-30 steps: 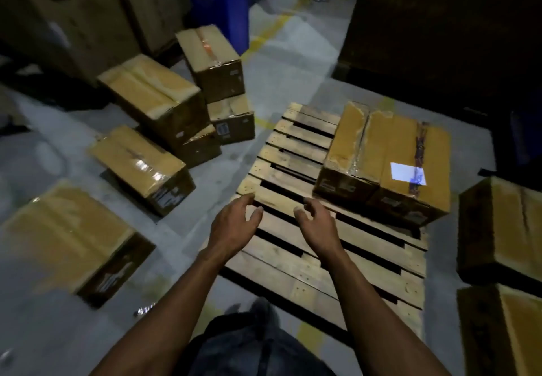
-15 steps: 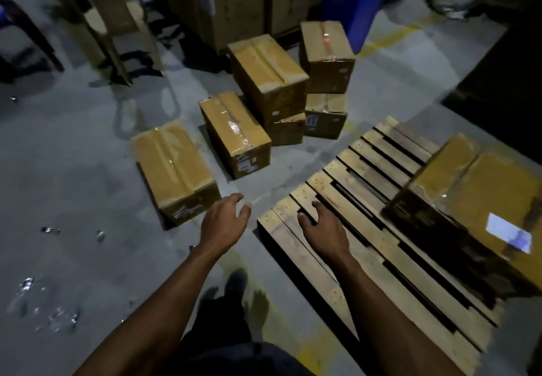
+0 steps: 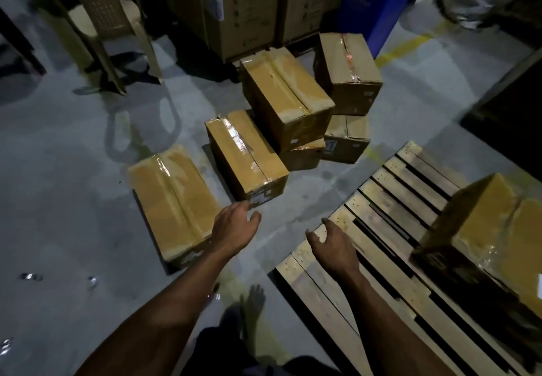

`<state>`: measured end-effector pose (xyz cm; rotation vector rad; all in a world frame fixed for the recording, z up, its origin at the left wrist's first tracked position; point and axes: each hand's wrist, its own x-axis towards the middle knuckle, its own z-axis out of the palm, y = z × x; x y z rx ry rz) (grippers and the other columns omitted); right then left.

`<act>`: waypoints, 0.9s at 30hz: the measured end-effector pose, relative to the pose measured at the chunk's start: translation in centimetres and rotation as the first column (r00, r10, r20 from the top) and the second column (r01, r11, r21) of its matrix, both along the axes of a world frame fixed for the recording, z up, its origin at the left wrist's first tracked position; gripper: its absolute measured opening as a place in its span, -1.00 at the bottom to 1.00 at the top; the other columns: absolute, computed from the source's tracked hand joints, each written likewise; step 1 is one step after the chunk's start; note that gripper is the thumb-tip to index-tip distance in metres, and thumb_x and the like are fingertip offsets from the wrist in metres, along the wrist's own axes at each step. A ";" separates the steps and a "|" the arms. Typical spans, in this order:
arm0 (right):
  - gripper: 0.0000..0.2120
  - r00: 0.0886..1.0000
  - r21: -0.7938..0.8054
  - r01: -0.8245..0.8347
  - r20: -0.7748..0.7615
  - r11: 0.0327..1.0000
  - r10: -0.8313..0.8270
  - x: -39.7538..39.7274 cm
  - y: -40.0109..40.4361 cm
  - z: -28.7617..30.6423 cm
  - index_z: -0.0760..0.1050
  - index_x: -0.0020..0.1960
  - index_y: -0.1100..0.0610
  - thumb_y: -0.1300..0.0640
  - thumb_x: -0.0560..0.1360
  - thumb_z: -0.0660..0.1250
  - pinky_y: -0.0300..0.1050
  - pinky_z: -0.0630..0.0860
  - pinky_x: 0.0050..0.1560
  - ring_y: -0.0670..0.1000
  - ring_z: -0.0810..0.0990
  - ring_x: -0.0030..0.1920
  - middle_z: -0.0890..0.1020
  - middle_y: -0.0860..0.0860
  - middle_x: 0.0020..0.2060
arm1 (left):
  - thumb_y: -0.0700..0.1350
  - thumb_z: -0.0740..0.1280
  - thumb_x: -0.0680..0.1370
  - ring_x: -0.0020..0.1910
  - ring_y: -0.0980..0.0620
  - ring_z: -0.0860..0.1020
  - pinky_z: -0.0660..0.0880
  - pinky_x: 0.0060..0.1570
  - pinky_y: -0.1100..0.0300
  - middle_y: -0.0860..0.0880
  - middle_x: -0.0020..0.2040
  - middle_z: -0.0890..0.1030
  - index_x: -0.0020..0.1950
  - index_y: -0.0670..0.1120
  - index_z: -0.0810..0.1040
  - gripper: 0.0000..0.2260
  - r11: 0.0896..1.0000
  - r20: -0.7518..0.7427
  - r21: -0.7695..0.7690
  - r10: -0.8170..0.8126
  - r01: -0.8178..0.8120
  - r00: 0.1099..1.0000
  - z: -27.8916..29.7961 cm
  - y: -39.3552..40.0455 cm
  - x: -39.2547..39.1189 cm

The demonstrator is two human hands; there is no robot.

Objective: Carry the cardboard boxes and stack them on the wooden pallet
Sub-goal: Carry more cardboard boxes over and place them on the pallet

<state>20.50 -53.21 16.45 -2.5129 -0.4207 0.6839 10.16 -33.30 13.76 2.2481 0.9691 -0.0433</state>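
Both arms reach forward and down, and neither hand holds anything. The left hand hangs with relaxed, slightly spread fingers over the grey floor, its fingertips just beside the near end of a taped cardboard box and its wrist crossing the near corner of another box that lies flat to the left. The right hand is likewise loose, fingers gently curved, hovering above the near left corner of the wooden pallet (whether it touches the slats cannot be told).

Beyond the left hand the loose boxes cluster on the floor: a tilted box leans up over a low one, a small box stands just to the right of that, and a taller box sits on top of it at the back. All are sealed with glossy tape along the top seam.

The pallet runs from the lower middle toward the right edge, and one stacked box already rests on its far right part, well apart from the right hand.

Further out stand large dark cartons, a blue bin beside them, a yellow floor line, and the legs of a plastic chair at upper left. A bare foot shows on the floor between the arms.
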 end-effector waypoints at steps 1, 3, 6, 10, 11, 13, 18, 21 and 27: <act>-0.45 1.000 0.007 0.016 -0.002 1.000 -0.016 1.1 1.1 0.3 0.33 0.50 0.12 -0.12 0.60 0.25 0.05 0.32 0.38 0.14 0.40 0.42 0.46 0.10 0.42 | 0.08 0.22 0.64 0.25 -0.15 0.53 0.49 0.20 0.02 -0.10 0.32 0.57 0.37 -0.10 0.52 -0.61 1.000 0.002 0.001 -0.002 0.002 1.000 0.3 1.1 1.4; -0.43 0.999 0.017 0.045 -0.005 0.999 -0.045 3.6 2.7 0.3 0.31 0.51 0.13 -0.13 0.59 0.26 0.05 0.33 0.39 0.15 0.40 0.42 0.45 0.12 0.43 | 0.09 0.21 0.64 0.19 -0.14 0.55 0.51 0.12 0.06 -0.10 0.27 0.59 0.34 -0.08 0.54 -0.63 1.000 0.001 -0.011 -0.013 0.013 1.000 0.5 2.8 4.3; -0.39 0.997 0.035 0.076 -0.011 0.997 -0.076 7.9 4.8 0.0 0.27 0.53 0.12 -0.16 0.59 0.26 0.11 0.36 0.42 0.16 0.38 0.44 0.41 0.14 0.46 | 0.08 0.22 0.63 0.22 -0.14 0.54 0.49 0.14 0.07 -0.10 0.30 0.58 0.38 -0.07 0.52 -0.62 0.999 -0.016 -0.046 -0.013 0.012 1.000 0.4 4.9 8.9; -0.38 0.997 0.037 0.074 0.002 0.997 -0.074 14.2 7.0 -1.0 0.26 0.54 0.10 -0.17 0.59 0.26 0.12 0.35 0.42 0.15 0.36 0.46 0.39 0.12 0.47 | 0.10 0.23 0.64 0.33 -0.15 0.49 0.45 0.24 0.03 -0.10 0.39 0.52 0.44 -0.08 0.46 -0.57 0.997 -0.009 -0.069 0.019 -0.019 1.000 -0.3 6.7 14.8; -0.38 0.998 0.040 0.060 0.002 0.997 -0.061 15.9 7.6 -1.3 0.26 0.54 0.09 -0.18 0.58 0.25 0.13 0.36 0.42 0.15 0.37 0.46 0.40 0.11 0.47 | 0.10 0.23 0.64 0.35 -0.15 0.48 0.44 0.26 0.02 -0.10 0.41 0.51 0.45 -0.08 0.46 -0.57 0.996 -0.002 -0.077 0.038 -0.038 0.999 -0.5 7.1 16.2; -0.36 0.999 0.025 0.043 -0.003 0.999 -0.043 19.2 8.8 -1.7 0.24 0.54 0.05 -0.22 0.57 0.24 0.17 0.38 0.40 0.14 0.38 0.45 0.41 0.09 0.47 | 0.10 0.24 0.64 0.38 -0.15 0.46 0.43 0.29 0.00 -0.10 0.43 0.49 0.46 -0.08 0.44 -0.56 0.994 0.012 -0.086 0.074 -0.073 0.997 -0.9 8.2 18.9; -0.36 1.000 0.016 0.012 0.028 1.000 -0.012 26.4 11.9 -1.1 0.24 0.55 0.09 -0.19 0.58 0.24 0.13 0.35 0.42 0.14 0.35 0.47 0.39 0.10 0.48 | 0.11 0.23 0.63 0.40 -0.14 0.43 0.41 0.33 -0.01 -0.09 0.46 0.46 0.47 -0.07 0.42 -0.54 0.983 0.012 -0.113 0.147 -0.145 0.989 -1.1 11.2 25.3; -0.34 1.000 0.012 -0.001 0.002 1.000 0.001 31.0 14.7 -1.6 0.23 0.55 0.09 -0.22 0.57 0.24 0.14 0.35 0.43 0.14 0.33 0.48 0.38 0.10 0.49 | 0.12 0.22 0.64 0.41 -0.16 0.42 0.40 0.35 -0.02 -0.11 0.46 0.44 0.48 -0.07 0.40 -0.54 0.974 -0.002 -0.142 0.180 -0.178 0.984 -2.0 13.7 30.0; -0.45 1.000 -0.009 0.007 -0.003 1.000 -0.007 43.1 22.2 -5.4 0.36 0.43 0.03 -0.22 0.55 0.27 0.17 0.45 0.30 0.14 0.46 0.35 0.52 0.07 0.35 | 0.12 0.21 0.64 0.43 -0.18 0.39 0.35 0.38 -0.01 -0.13 0.48 0.40 0.52 -0.08 0.35 -0.50 0.946 -0.041 -0.203 0.250 -0.253 0.967 -7.2 20.7 42.2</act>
